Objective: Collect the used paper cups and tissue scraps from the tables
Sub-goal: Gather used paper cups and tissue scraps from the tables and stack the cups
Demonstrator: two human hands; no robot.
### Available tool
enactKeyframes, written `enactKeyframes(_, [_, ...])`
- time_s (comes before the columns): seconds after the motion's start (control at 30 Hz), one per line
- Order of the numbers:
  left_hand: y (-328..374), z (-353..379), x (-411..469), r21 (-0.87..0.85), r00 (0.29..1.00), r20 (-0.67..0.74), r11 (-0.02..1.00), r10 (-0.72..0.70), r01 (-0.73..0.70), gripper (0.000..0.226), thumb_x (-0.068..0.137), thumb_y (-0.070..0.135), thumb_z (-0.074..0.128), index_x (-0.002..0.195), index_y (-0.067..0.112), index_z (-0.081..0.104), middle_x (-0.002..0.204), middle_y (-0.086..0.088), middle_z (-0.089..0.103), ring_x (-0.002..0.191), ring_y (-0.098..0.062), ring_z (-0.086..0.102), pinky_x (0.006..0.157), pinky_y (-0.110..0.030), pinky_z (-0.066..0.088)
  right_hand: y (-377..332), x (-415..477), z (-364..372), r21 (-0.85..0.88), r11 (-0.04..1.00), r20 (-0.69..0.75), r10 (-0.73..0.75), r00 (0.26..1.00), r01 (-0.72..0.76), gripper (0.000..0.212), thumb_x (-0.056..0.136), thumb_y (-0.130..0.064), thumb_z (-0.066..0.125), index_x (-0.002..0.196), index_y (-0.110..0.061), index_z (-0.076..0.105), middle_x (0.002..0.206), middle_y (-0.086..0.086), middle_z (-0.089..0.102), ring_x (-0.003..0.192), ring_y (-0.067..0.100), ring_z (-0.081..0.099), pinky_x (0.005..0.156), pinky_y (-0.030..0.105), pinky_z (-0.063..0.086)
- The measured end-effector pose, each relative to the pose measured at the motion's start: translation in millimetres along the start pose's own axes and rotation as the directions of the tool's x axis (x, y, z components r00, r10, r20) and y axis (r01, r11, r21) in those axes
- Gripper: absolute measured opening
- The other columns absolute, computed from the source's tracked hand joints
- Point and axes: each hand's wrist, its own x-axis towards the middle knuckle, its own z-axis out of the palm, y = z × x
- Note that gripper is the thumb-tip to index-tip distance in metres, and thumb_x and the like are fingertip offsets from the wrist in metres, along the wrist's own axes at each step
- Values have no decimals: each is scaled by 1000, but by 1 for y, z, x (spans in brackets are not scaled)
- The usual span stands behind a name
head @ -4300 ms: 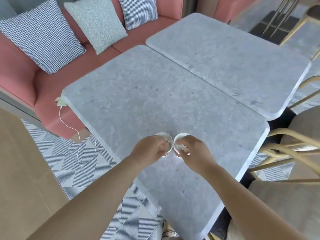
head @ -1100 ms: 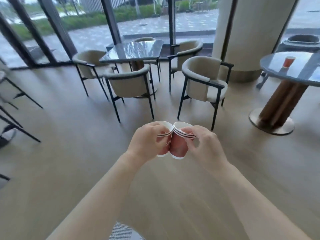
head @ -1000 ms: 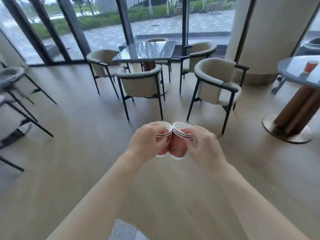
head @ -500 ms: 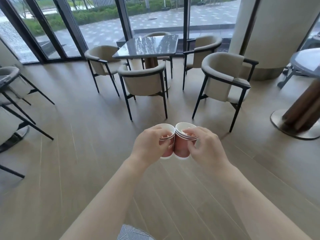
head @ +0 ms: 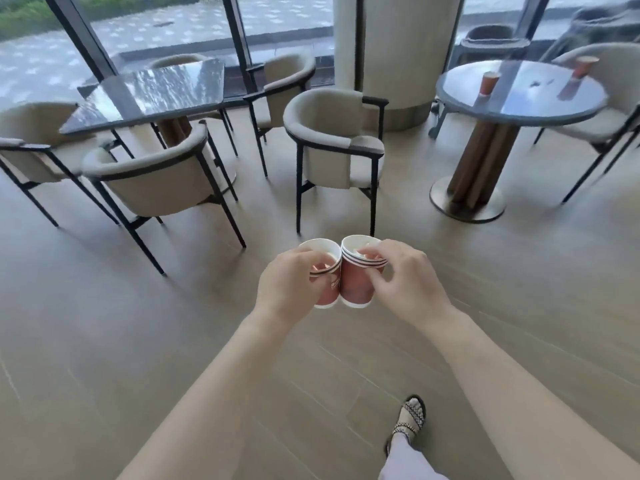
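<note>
Left hand [head: 287, 289] is gripping red paper cups [head: 329, 294]; right hand [head: 410, 287] is gripping a second red stack [head: 356, 287] containing white tissue scraps [head: 358, 250].

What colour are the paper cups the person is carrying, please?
Reddish-pink cups with white rims and dark bands near the top; head view shows this.

The paper cups [head: 356, 287] are red with white, dark-striped rims, the sandal [head: 412, 415] seemingly black-and-white patterned.

Open floor [head: 138, 341] left, right and below the fingers [head: 373, 253]. Beyond them an armchair [head: 329, 133] blocks; round table [head: 519, 114], farther right, carries two paper cups [head: 489, 83].
</note>
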Motion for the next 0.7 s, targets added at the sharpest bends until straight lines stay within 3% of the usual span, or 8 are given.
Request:
enactKeyframes(0.1, [30,42,62,-26,997,58,998,52,-51,13,73,28,72,85,32,70,86,14,65,77,-12,61,65,-29,48,54,33,-31,-53,997,-45,60,997,-62,34,74,0,64,101,-19,66,98,-1,69,92,19,60,79,13,35])
enactKeyframes(0.23, [73,98,141,-62,987,120,993,103,-96,11,73,33,71,84,32,68,76,21,55,75,-11,57,62,-27,46,127,75,-79,-88,988,-106,120,987,-129,33,73,0,64,99,-20,66,96,-1,69,90,18,61,79,22,42])
enactKeyframes(0.37, [117,151,215,-103,984,108,986,141,-130,6,74,33,69,79,32,66,69,30,51,71,-8,56,58,-22,42,195,115,-124,-139,979,-139,129,982,-149,29,71,1,67,95,-16,68,93,2,69,87,21,62,78,22,42])
enactKeyframes(0.5, [155,195,275,-114,981,126,984,150,-136,8,75,34,66,82,31,66,77,20,56,77,-10,59,63,-26,46,253,151,-163,-183,969,-173,134,976,-165,27,70,3,70,93,-12,70,92,3,71,88,24,64,77,13,36])
enactKeyframes(0.7, [188,245,357,-121,963,190,978,190,-169,10,77,37,66,84,31,67,85,13,63,80,-9,59,66,-30,48,321,202,-198,-175,963,-203,170,964,-207,22,73,0,71,94,-8,70,94,6,70,93,24,63,84,13,35])
